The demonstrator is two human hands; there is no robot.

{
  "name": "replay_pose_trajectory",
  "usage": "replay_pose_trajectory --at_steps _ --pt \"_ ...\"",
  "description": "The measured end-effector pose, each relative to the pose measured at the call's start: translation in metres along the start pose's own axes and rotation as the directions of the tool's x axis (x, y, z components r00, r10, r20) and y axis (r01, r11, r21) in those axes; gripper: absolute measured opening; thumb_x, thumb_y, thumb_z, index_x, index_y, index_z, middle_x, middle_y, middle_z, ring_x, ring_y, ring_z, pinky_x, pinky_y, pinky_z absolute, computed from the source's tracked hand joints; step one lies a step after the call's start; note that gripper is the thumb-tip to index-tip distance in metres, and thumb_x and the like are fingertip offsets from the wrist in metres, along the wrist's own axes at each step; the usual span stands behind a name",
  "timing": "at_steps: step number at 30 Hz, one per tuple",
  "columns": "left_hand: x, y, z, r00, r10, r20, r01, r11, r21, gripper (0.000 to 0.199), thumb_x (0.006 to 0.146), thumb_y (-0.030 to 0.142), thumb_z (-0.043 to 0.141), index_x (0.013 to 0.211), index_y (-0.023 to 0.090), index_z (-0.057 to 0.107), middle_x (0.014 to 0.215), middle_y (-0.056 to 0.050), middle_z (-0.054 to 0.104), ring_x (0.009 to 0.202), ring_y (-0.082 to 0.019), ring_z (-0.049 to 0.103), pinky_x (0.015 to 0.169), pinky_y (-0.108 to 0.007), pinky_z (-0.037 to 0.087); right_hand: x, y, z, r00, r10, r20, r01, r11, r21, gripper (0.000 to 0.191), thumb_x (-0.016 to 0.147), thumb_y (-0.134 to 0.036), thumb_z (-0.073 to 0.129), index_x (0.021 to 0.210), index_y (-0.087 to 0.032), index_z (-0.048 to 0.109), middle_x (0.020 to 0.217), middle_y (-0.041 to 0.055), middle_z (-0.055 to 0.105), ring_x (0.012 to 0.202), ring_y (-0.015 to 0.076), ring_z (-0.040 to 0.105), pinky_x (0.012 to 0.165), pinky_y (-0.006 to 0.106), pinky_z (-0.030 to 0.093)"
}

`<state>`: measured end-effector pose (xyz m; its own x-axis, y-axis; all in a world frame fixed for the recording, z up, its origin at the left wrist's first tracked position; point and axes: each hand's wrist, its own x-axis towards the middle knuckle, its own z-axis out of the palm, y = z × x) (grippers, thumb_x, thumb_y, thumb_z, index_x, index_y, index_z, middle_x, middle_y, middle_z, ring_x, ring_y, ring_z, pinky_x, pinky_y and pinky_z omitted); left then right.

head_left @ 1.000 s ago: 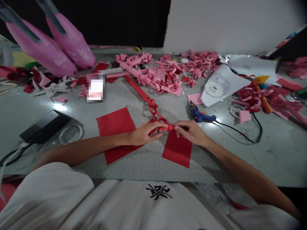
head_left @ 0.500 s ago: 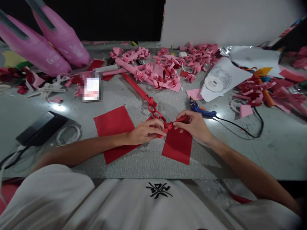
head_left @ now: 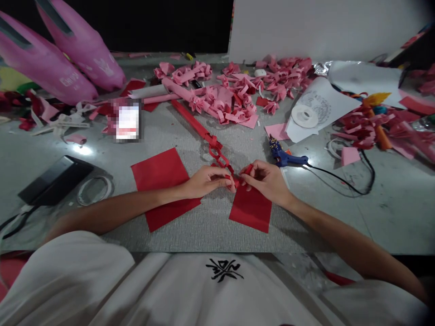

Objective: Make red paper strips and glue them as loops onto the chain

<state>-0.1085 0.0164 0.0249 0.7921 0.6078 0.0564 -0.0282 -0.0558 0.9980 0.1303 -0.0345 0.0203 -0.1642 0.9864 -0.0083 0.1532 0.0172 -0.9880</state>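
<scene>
A red paper chain point(head_left: 219, 156) runs down the middle of the table from a long red paper roll point(head_left: 190, 118) to my hands. My left hand point(head_left: 211, 180) pinches a red paper strip point(head_left: 237, 181) at the chain's near end. From the other side, my right hand point(head_left: 267, 179) is closed on the same strip, its fingertips close to the left ones. The fingers partly hide the strip. Under my left forearm lies a large red paper sheet point(head_left: 161, 170), and a smaller red sheet point(head_left: 251, 210) lies below my right hand.
A blue glue gun point(head_left: 288, 158) with a black cord lies beyond my right hand. Pink paper flowers point(head_left: 220, 97) heap along the back. A ribbon spool point(head_left: 305, 116) rests on white paper. At left are a black device point(head_left: 56, 179), a coiled white cable point(head_left: 94, 190) and pink bottle-like objects point(head_left: 84, 45).
My right hand has turned slightly and drawn its fingers in, so the strip in it looks more bent. My left fingers have shifted a little upward along the strip.
</scene>
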Motion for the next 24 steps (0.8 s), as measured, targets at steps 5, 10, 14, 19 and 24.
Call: replay_pose_trajectory --at_steps 5,10,14,19,24 --pt "0.004 -0.009 -0.005 0.997 -0.012 -0.074 0.01 1.0 -0.025 0.031 0.1 0.043 0.066 0.096 0.014 0.075 0.09 -0.009 0.077 0.081 -0.014 0.073 0.078 -0.025 0.057 0.004 -0.015 -0.027 0.996 -0.088 0.01 0.083 0.887 -0.454 0.025 0.1 -0.045 0.063 0.091 -0.022 0.062 0.088 0.006 0.076 0.068 0.0185 0.07 0.065 0.033 0.058" --pt "0.005 -0.019 -0.007 0.98 -0.036 -0.198 0.014 0.994 -0.11 0.03 0.09 0.04 0.08 0.103 0.016 0.065 0.076 0.0 0.069 0.066 -0.01 0.067 0.062 -0.021 0.052 0.002 -0.036 -0.098 0.995 -0.097 -0.002 0.007 0.089 -0.996 0.047 0.094 -0.009 0.045 0.14 -0.014 0.057 0.127 0.023 0.068 0.118 0.0385 0.065 0.099 0.054 0.051" --pt "0.005 -0.019 -0.008 0.98 -0.031 -0.197 0.011 0.995 -0.1 0.028 0.092 0.038 0.078 0.096 0.015 0.063 0.079 -0.002 0.068 0.067 -0.009 0.066 0.06 -0.019 0.05 0.008 -0.019 -0.129 0.99 0.122 0.07 0.062 0.067 -0.996 0.062 0.083 -0.014 0.056 0.144 -0.01 0.048 0.126 0.0226 0.067 0.111 0.0378 0.068 0.094 0.052 0.054" --pt "0.005 -0.02 -0.009 0.978 -0.029 -0.206 -0.004 0.988 -0.156 0.03 0.092 0.037 0.076 0.108 0.013 0.067 0.091 -0.006 0.072 0.072 -0.011 0.069 0.06 -0.02 0.055 0.013 -0.014 -0.122 0.982 -0.148 0.117 0.153 0.262 -0.953 0.041 0.092 -0.022 0.048 0.131 -0.013 0.054 0.118 0.0192 0.065 0.109 0.0346 0.065 0.094 0.05 0.054" --pt "0.006 -0.02 -0.009 0.963 -0.04 -0.265 0.008 0.993 -0.122 0.034 0.09 0.036 0.079 0.111 0.01 0.074 0.084 -0.007 0.077 0.064 -0.01 0.069 0.06 -0.021 0.058 0.008 -0.033 -0.1 0.977 -0.191 -0.09 0.049 0.621 -0.782 0.031 0.1 -0.05 0.053 0.1 -0.023 0.067 0.091 0.0095 0.069 0.086 0.028 0.068 0.078 0.041 0.054"
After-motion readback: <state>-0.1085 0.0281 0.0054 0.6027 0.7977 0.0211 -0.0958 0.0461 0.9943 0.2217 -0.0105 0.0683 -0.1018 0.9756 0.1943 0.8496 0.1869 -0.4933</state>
